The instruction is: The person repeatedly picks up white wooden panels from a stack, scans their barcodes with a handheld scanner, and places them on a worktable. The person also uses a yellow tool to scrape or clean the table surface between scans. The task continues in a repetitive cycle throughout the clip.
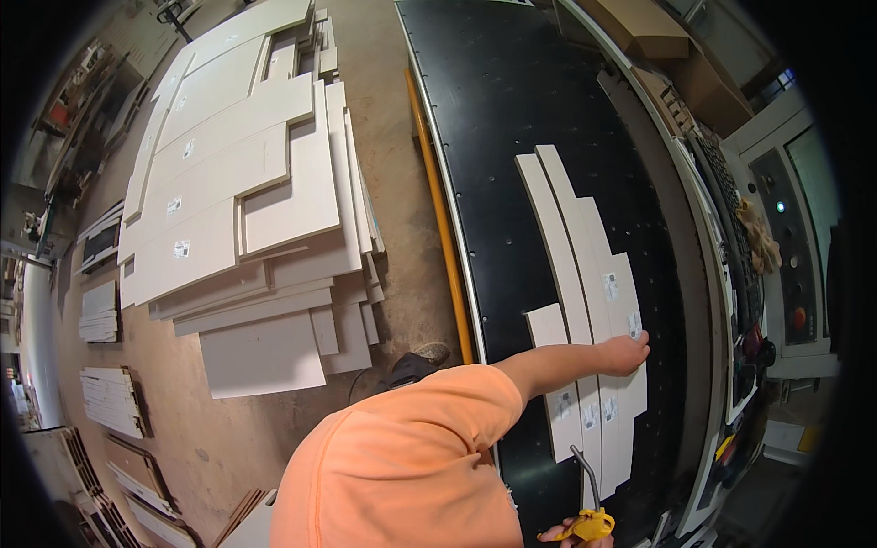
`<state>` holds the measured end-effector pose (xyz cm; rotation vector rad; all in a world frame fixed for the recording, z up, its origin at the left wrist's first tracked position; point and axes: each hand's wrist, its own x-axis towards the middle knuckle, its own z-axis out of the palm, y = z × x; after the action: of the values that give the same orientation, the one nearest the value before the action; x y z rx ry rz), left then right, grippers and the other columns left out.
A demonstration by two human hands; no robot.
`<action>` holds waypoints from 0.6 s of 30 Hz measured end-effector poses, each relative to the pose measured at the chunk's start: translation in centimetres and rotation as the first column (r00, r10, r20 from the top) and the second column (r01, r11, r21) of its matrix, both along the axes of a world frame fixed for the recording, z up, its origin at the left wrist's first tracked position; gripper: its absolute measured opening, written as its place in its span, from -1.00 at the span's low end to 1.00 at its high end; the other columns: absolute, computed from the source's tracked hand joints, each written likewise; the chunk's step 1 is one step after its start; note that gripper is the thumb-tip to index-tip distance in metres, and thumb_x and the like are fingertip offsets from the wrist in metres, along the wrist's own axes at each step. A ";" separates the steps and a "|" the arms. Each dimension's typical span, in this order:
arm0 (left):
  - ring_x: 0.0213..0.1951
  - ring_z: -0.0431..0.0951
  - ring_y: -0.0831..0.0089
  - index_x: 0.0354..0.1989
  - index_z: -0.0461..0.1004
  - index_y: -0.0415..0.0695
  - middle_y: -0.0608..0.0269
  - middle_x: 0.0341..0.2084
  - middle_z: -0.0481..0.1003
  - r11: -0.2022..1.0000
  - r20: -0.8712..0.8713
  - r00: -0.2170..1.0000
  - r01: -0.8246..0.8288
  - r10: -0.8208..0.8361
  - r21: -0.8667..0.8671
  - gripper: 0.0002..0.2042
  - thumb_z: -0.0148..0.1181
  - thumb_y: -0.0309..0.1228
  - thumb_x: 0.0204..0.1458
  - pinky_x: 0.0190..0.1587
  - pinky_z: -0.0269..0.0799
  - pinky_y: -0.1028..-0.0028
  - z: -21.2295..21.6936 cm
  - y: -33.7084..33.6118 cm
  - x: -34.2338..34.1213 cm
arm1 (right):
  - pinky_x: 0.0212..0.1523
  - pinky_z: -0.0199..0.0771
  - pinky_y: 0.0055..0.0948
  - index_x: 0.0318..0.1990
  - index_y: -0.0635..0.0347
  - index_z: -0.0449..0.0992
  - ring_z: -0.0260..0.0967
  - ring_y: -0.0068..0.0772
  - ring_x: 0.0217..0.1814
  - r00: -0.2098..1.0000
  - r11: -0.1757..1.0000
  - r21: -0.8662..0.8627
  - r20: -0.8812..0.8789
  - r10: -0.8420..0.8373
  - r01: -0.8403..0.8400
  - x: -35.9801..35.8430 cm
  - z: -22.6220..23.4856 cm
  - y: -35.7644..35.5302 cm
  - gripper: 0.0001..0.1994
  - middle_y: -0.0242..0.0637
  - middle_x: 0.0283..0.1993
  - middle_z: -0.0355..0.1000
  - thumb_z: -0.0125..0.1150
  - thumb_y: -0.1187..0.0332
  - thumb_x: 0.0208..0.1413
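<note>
Several narrow white board strips [589, 274] with small stuck-on labels lie side by side on a black-topped table [475, 110], their ends stepped. My left arm, in an orange sleeve, reaches across them. My left hand [626, 354] is closed at the outer edge of the rightmost strip, beside a label; its fingertips are partly hidden. At the bottom edge, my right hand [577, 539] grips a yellow air blow gun [592, 524]. The gun's bent metal nozzle points up over the near ends of the strips. Most of the right hand is cut off by the frame.
Left of the table stands a large stack of white panels [274, 210], some overhanging. An orange rail [438, 219] runs along the table's left side. On the right are a keyboard [713, 169], work gloves [758, 236], cardboard boxes [639, 32] and a machine control panel [787, 247]. Smaller board stacks [111, 402] line the floor.
</note>
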<state>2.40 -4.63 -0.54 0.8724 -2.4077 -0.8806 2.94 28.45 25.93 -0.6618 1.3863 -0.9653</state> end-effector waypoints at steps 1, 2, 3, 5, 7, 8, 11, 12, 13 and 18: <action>-0.35 0.62 -0.15 -0.05 0.37 -0.44 -0.49 0.24 0.15 1.000 -0.008 1.000 0.002 -0.002 0.009 -0.69 0.04 -0.48 0.08 -0.21 0.59 0.14 -0.1 0.0 0.0 | -0.18 0.52 -0.49 0.26 0.41 0.23 0.53 -0.16 -0.10 0.999 0.999 -0.026 -0.027 -0.028 0.027 0.4 -0.4 -0.1 -0.21 -0.06 0.01 0.49 0.18 -0.18 0.19; -0.35 0.62 -0.15 -0.05 0.37 -0.43 -0.47 0.24 0.16 1.000 -0.010 1.000 0.002 -0.002 0.015 -0.69 0.04 -0.48 0.08 -0.20 0.59 0.14 -0.1 0.0 -0.1 | -0.22 0.51 -0.53 0.26 0.41 0.24 0.53 -0.15 -0.08 0.997 0.997 -0.055 -0.054 -0.057 0.054 0.6 -0.6 -0.2 -0.22 -0.06 0.01 0.49 0.18 -0.18 0.19; -0.35 0.62 -0.15 -0.07 0.38 -0.43 -0.46 0.22 0.18 1.000 -0.022 1.000 0.001 0.000 0.026 -0.70 0.05 -0.46 0.08 -0.20 0.59 0.14 -0.1 0.0 -0.1 | -0.50 0.36 -0.70 0.21 0.40 0.28 0.51 -0.38 -0.35 0.989 0.990 -0.107 -0.102 -0.103 0.092 0.7 -1.3 -0.4 -0.28 -0.07 -0.05 0.52 0.06 -0.18 0.27; -0.34 0.62 -0.14 -0.10 0.41 -0.41 -0.43 0.20 0.22 0.999 -0.021 1.000 -0.001 0.002 0.045 -0.71 0.05 -0.44 0.08 -0.19 0.59 0.14 0.1 -0.2 0.1 | -0.64 0.21 -0.71 0.16 0.40 0.31 0.35 -0.55 -0.55 0.987 0.998 -0.003 -0.147 0.056 -0.057 -0.6 -2.2 -1.2 -0.32 -0.08 -0.13 0.55 -0.05 -0.18 0.32; -0.28 0.61 -0.13 -0.14 0.45 -0.41 -0.36 0.18 0.28 0.997 -0.062 0.998 -0.015 0.021 0.082 -0.70 0.06 -0.37 0.11 -0.12 0.57 0.14 0.4 -0.4 0.3 | -0.80 -0.10 -0.68 0.09 0.37 0.37 -0.01 -0.74 -0.80 0.970 0.998 0.020 -0.236 0.060 -0.056 -1.3 -4.0 -1.2 -0.37 -0.14 -0.28 0.58 -0.26 -0.14 0.41; -0.25 0.61 -0.12 -0.15 0.47 -0.41 -0.33 0.17 0.30 0.994 -0.076 0.997 -0.018 0.026 0.105 -0.69 0.07 -0.34 0.12 -0.08 0.56 0.14 0.5 -0.5 0.5 | -0.80 -0.11 -0.66 0.09 0.37 0.38 0.02 -0.70 -0.80 0.964 0.992 0.100 -0.248 0.098 -0.075 -1.9 -4.5 -1.3 -0.39 -0.12 -0.24 0.59 -0.30 -0.11 0.43; -0.11 0.58 -0.08 -0.17 0.52 -0.43 -0.23 0.13 0.37 0.980 -0.174 0.982 -0.030 0.066 0.199 -0.59 0.06 -0.21 0.17 0.03 0.50 0.16 0.9 -1.0 1.1 | -0.83 -0.12 -0.62 0.08 0.35 0.39 -0.04 -0.65 -0.86 0.957 0.992 0.127 -0.288 0.021 0.016 -1.9 -7.8 -0.5 -0.44 -0.30 -0.68 0.35 -0.32 -0.04 0.46; -0.08 0.56 -0.07 -0.17 0.53 -0.43 -0.20 0.13 0.38 0.977 -0.192 0.979 -0.031 0.072 0.211 -0.56 0.05 -0.17 0.18 0.06 0.48 0.17 1.0 -1.1 1.2 | -0.83 -0.14 -0.61 0.06 0.36 0.42 -0.05 -0.64 -0.86 0.931 0.985 0.076 -0.344 -0.120 0.155 -1.5 -9.0 -0.1 -0.45 -0.40 -0.81 0.13 -0.30 -0.02 0.46; -0.04 0.55 -0.05 -0.16 0.54 -0.44 -0.17 0.13 0.39 0.973 -0.200 0.976 -0.036 0.083 0.229 -0.53 0.04 -0.14 0.19 0.09 0.47 0.18 1.0 -1.2 1.3 | -0.84 -0.15 -0.60 0.06 0.38 0.42 -0.06 -0.63 -0.86 0.930 0.975 0.140 -0.349 -0.113 0.171 -1.7 -9.2 0.2 -0.44 -0.40 -0.80 0.13 -0.28 -0.03 0.45; 0.01 0.52 -0.04 -0.20 0.56 -0.45 -0.14 0.08 0.42 0.963 -0.214 0.971 -0.046 0.105 0.264 -0.48 -0.02 -0.08 0.23 0.10 0.45 0.19 0.6 -1.4 0.9 | -0.84 -0.17 -0.58 0.07 0.40 0.41 -0.07 -0.61 -0.86 0.920 0.948 0.186 -0.346 -0.184 0.260 -0.7 -10.9 0.8 -0.42 -0.41 -0.79 0.12 -0.26 -0.06 0.44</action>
<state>3.31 -5.98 0.07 0.8967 -2.0809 -1.2127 2.20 29.30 15.01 -0.5093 1.8690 -0.8800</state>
